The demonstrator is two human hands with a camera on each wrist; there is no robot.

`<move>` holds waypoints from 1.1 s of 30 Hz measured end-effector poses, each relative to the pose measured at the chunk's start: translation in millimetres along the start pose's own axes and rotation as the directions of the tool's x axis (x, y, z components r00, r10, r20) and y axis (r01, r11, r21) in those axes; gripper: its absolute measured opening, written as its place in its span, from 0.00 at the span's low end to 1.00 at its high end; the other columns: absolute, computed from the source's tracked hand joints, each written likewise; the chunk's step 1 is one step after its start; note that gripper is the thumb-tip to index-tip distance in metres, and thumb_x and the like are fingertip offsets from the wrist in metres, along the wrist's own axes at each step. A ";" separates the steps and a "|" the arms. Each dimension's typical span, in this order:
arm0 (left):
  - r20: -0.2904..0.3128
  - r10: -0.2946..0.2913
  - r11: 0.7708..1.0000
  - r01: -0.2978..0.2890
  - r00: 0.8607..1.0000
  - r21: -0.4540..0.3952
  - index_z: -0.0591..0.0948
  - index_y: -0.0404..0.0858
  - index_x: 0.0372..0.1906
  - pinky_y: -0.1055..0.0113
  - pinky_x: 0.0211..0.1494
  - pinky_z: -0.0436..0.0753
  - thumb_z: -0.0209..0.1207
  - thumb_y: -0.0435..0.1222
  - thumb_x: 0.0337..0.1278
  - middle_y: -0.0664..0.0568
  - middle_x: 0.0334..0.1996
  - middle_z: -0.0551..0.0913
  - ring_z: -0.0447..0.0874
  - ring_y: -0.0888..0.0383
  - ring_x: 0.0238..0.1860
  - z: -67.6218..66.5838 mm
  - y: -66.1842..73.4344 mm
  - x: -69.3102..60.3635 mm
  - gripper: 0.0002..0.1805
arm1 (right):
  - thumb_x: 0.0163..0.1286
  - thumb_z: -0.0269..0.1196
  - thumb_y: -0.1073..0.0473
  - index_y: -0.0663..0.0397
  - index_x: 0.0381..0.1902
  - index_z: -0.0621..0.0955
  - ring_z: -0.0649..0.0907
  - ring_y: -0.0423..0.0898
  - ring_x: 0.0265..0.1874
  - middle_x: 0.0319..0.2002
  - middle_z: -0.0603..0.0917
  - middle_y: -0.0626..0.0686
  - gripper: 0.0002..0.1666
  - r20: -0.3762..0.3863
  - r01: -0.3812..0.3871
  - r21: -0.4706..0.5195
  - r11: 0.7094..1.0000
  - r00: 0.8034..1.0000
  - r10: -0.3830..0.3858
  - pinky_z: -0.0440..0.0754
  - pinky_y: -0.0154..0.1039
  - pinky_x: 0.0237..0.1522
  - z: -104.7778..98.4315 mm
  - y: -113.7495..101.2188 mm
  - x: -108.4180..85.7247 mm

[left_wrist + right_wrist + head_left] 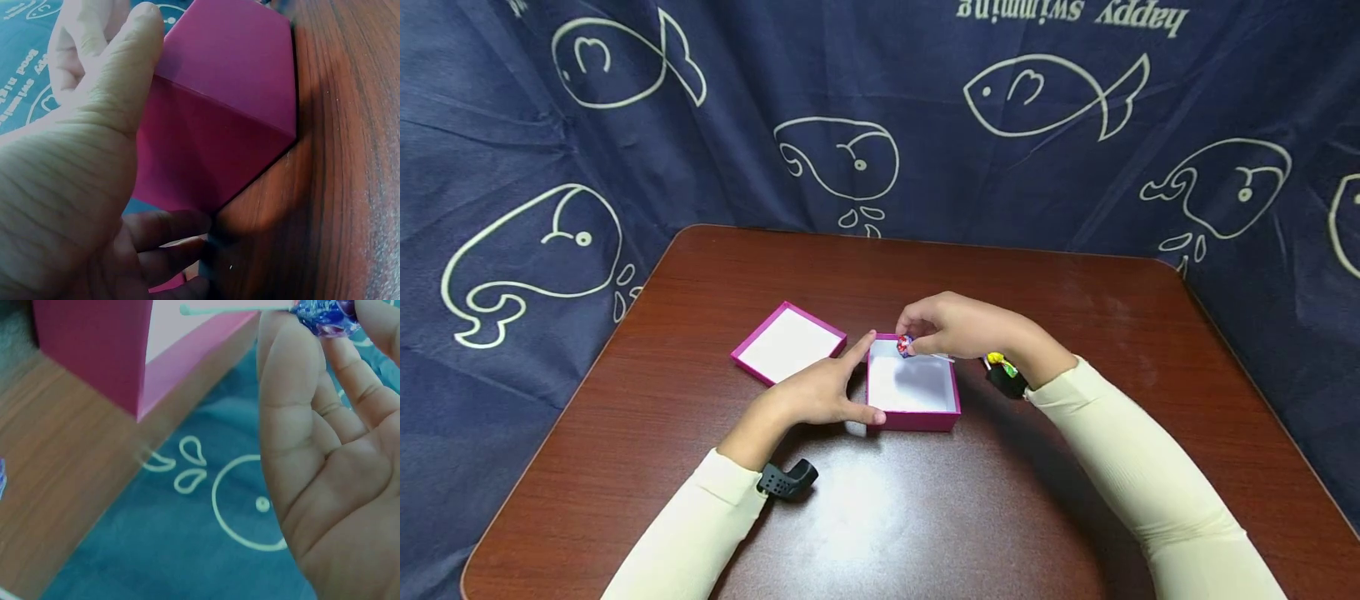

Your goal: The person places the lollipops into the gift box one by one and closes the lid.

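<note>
On the tabletop (962,517), an open magenta box (919,422), the left hand (820,392) spread against its nine-o'clock side; the right hand (953,325) (grip nearly closed) pinches a wrapped lollipop (905,346) at its twelve o'clock. Boxing seems in hand; next calls for lowering, then release.

Right hand (350,469) pinching a lollipop in shiny blue-purple wrapping (325,315)
Its thin pale stick (237,310) shows against an open, white-lined magenta box (94,350) — brown wood-grain counter (81,456) beneath, blue cloth with white line drawings (175,537) beyond.

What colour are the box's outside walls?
Deep pink. The box shows best in the left wrist view.
</note>
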State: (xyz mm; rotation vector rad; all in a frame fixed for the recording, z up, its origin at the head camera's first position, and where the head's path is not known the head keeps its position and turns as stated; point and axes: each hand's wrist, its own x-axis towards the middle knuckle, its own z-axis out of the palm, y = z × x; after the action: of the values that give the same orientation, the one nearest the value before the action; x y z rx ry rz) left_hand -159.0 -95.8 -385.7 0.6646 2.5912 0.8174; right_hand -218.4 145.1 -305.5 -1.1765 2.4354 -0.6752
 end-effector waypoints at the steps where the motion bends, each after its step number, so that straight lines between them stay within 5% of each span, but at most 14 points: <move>1: 0.000 -0.001 1.000 0.001 1.000 0.003 0.42 0.47 0.81 0.56 0.67 0.70 0.71 0.61 0.45 0.38 0.66 0.73 0.78 0.49 0.60 0.1 -0.1 0.1 0.66 | 0.65 0.66 0.64 0.49 0.42 0.83 0.76 0.42 0.31 0.29 0.78 0.44 0.08 0.021 -0.010 0.000 1.000 1.000 0.010 0.76 0.39 0.34 1.1 -1.1 3.3; 17: -0.013 0.026 1.000 -0.026 1.000 -0.008 0.44 0.46 0.81 0.57 0.66 0.70 0.72 0.61 0.43 0.37 0.60 0.78 0.79 0.51 0.57 0.5 -2.6 2.1 0.66 | 0.65 0.66 0.64 0.52 0.39 0.82 0.78 0.41 0.34 0.35 0.81 0.44 0.05 0.313 -0.028 -0.053 0.998 0.949 0.043 0.76 0.36 0.37 30.2 -8.1 34.7; 26: 0.001 0.008 1.000 -0.008 1.000 -0.027 0.44 0.47 0.81 0.56 0.65 0.72 0.73 0.60 0.43 0.37 0.52 0.83 0.81 0.52 0.52 -0.3 -1.8 1.0 0.66 | 0.65 0.64 0.65 0.54 0.40 0.82 0.80 0.40 0.33 0.35 0.83 0.46 0.06 0.379 -0.109 0.049 0.993 0.922 0.082 0.78 0.34 0.38 44.8 0.2 42.6; 33: -0.007 0.015 0.999 -0.015 1.000 -0.028 0.44 0.46 0.81 0.56 0.65 0.72 0.73 0.58 0.44 0.36 0.55 0.81 0.81 0.51 0.53 -0.9 -0.7 -0.1 0.66 | 0.66 0.64 0.67 0.55 0.37 0.82 0.81 0.41 0.30 0.32 0.82 0.47 0.04 0.403 -0.164 0.096 0.982 0.908 0.112 0.79 0.34 0.36 51.0 1.0 44.4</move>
State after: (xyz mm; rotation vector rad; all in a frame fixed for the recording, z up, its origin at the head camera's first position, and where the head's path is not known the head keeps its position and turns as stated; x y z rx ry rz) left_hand -159.5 -96.7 -385.4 0.6744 2.5792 0.8609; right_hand -219.8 96.7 -352.8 -0.9693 2.0773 -0.4853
